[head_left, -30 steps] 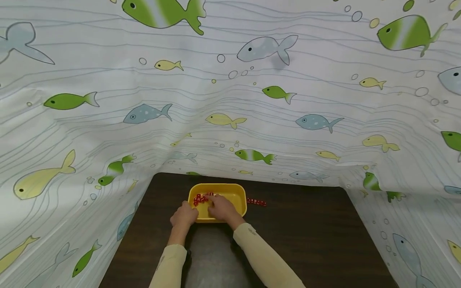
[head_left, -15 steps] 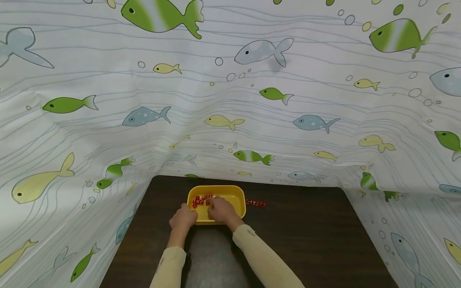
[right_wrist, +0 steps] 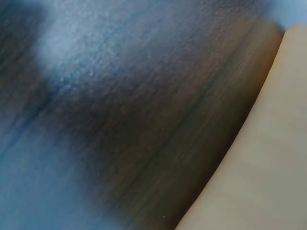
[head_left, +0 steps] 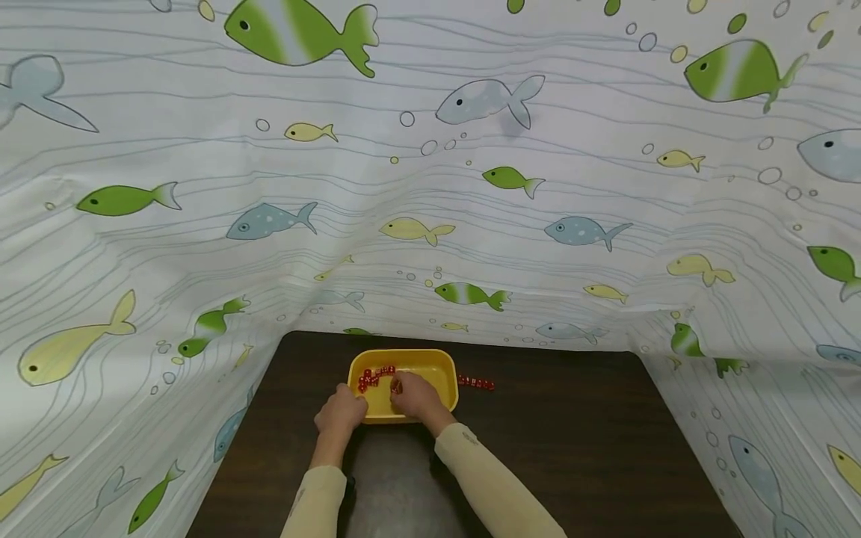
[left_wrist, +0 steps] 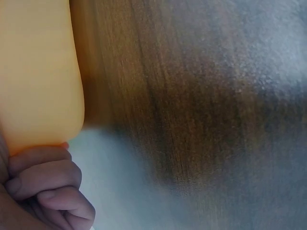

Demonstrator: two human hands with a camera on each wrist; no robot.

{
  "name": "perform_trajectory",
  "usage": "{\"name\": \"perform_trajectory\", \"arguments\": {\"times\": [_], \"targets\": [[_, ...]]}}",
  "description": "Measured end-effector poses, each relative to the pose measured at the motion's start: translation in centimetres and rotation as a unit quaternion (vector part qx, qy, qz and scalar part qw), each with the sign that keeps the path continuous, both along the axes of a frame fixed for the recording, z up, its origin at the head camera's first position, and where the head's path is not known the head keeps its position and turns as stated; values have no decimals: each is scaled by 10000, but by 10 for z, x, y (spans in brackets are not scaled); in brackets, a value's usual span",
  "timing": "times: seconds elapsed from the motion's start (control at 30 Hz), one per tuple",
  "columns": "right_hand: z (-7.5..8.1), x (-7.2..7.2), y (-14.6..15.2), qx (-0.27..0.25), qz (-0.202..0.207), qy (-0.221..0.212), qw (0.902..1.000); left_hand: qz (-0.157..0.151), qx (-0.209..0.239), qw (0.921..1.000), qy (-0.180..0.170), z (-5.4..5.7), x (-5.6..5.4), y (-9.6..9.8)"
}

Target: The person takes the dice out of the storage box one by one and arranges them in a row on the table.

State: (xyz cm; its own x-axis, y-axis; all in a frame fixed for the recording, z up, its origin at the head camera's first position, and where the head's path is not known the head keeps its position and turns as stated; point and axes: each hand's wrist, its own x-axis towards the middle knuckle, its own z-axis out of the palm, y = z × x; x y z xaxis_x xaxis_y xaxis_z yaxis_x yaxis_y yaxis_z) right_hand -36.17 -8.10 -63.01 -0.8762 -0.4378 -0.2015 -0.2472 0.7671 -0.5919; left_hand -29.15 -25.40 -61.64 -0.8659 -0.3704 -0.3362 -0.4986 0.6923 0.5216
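A shallow yellow tray (head_left: pixel 439 360) sits on the dark wooden table. My left hand (head_left: pixel 341 409) grips its near left corner, thumb over the rim. In the left wrist view, curled fingers (left_wrist: pixel 45 177) lie against the tray's outer wall (left_wrist: pixel 41 72). My right hand (head_left: pixel 418 396) is inside the tray, pinching a red die (head_left: pixel 396 386) with white pips between thumb and fingertips. Several more red dice (head_left: pixel 368 379) are gathered at the tray's left side. The right wrist view shows the tray's outer wall (right_wrist: pixel 259 153); the right hand is out of sight there.
A short row of red dice (head_left: pixel 476 382) lies on the table (head_left: pixel 572 433), just right of the tray. White sheeting (head_left: pixel 417 187) printed with fish rises behind the table and along both its sides. A grey patch (head_left: pixel 403 478) lies between the forearms.
My right fingers, earlier reaching down among the dice, have pulled back slightly toward me with a die between them. The left hand stays at the tray's corner. The head view has tilted up slightly.
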Motion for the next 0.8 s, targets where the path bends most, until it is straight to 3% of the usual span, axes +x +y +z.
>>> {"name": "perform_trajectory", "arguments": {"times": [0.5,0.8], "targets": [[-3,0,2,-192,-136,-173,9996,12,18,9999,-104,0,2,1],[6,0,4,-349,-343,92,9988,-1,-14,10000,-40,2,0,1]]}}
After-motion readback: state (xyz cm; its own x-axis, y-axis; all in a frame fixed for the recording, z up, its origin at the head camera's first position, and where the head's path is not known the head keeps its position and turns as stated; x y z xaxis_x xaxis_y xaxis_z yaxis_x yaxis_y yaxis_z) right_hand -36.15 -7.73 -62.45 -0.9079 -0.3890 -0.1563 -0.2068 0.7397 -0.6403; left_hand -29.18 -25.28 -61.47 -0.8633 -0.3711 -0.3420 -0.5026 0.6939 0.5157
